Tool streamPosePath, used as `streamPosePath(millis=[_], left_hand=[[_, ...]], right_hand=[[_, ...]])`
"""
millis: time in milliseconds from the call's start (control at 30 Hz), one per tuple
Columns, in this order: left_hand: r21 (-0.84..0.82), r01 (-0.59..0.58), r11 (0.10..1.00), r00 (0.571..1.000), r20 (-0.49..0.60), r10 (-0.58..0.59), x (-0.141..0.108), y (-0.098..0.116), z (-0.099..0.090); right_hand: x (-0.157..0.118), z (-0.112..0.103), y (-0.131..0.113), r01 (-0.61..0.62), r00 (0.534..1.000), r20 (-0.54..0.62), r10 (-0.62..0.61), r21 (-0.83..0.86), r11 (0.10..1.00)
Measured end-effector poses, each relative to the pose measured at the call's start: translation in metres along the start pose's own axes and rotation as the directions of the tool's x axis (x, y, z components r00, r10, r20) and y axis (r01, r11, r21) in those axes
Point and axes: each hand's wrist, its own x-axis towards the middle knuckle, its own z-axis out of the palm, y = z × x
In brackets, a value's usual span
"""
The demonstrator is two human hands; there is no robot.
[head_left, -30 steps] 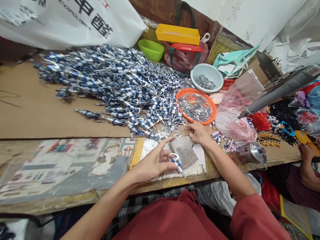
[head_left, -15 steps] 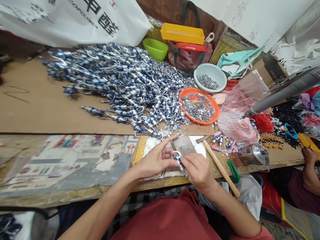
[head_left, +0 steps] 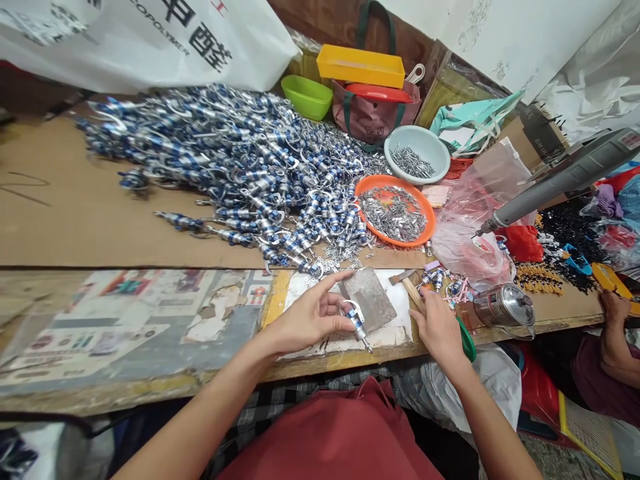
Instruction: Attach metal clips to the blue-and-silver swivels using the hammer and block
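My left hand [head_left: 315, 317] pinches a small blue-and-silver metal piece with a curved silver hook [head_left: 359, 323] between thumb and fingers. It is held at the near edge of a flat grey metal block [head_left: 370, 300], which lies on a white sheet [head_left: 400, 333]. On the right, my right hand [head_left: 440, 327] has its thumb and fingers around the wooden handle of a hammer [head_left: 414, 293]. The hammer head rests at the upper right of the block. My hand and forearm hide the lower handle.
Behind lies a heap of similar metal pieces [head_left: 240, 160]. An orange plate [head_left: 359, 200] holds small metal links; a pale bowl [head_left: 393, 170] holds pins. An electric screwdriver [head_left: 550, 180], a metal pot [head_left: 503, 308] and another person's hand [head_left: 614, 307] are at right.
My right hand has left the hooked metal piece and moved right onto the hammer handle. My left hand still holds the piece. The view has shifted slightly.
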Motion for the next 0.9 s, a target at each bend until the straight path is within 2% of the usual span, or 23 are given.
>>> streamPosePath(millis=[67,133,233,300,367,433,533,633,767,900], left_hand=[[-0.001,0.001,1.000,1.000,0.003,-0.001,0.000,0.001,0.000],[-0.001,-0.005,1.000,1.000,0.007,0.005,0.000,0.001,0.000],[0.005,-0.022,1.000,1.000,0.017,0.022,0.000,0.001,0.000],[0.014,-0.032,0.999,0.999,0.022,0.032,0.000,0.001,0.000],[0.015,-0.037,0.999,0.999,0.020,0.037,0.001,0.001,0.000],[0.008,-0.036,0.999,0.999,0.019,0.035,0.001,0.001,0.000],[-0.009,-0.032,0.999,0.999,0.015,0.032,0.002,-0.001,0.000],[-0.025,-0.037,0.999,0.999,0.012,0.037,0.002,-0.002,0.000],[-0.032,-0.035,0.999,0.999,0.007,0.035,0.003,-0.003,0.001],[-0.036,-0.043,0.998,0.999,-0.010,0.042,0.001,-0.002,0.004]], right_hand=[[0.002,0.004,0.012,-0.022,0.992,0.123,0.030,-0.068,0.997],[0.003,0.001,0.014,-0.004,0.990,0.142,0.003,0.005,1.000],[-0.001,-0.017,0.004,0.135,0.990,0.008,-0.139,0.193,0.972],[-0.007,-0.034,-0.005,0.287,0.958,-0.065,-0.279,0.239,0.928],[-0.012,-0.051,-0.014,0.409,0.912,-0.082,-0.401,0.239,0.881],[-0.015,-0.061,-0.021,0.460,0.888,-0.132,-0.441,0.224,0.859],[-0.016,-0.062,-0.027,0.472,0.880,-0.162,-0.446,0.195,0.860],[-0.016,-0.055,-0.028,0.465,0.883,-0.039,-0.467,0.196,0.863],[-0.016,-0.049,-0.031,0.449,0.894,-0.102,-0.437,0.228,0.864],[-0.008,-0.041,-0.028,0.374,0.918,0.022,-0.396,0.285,0.882]])
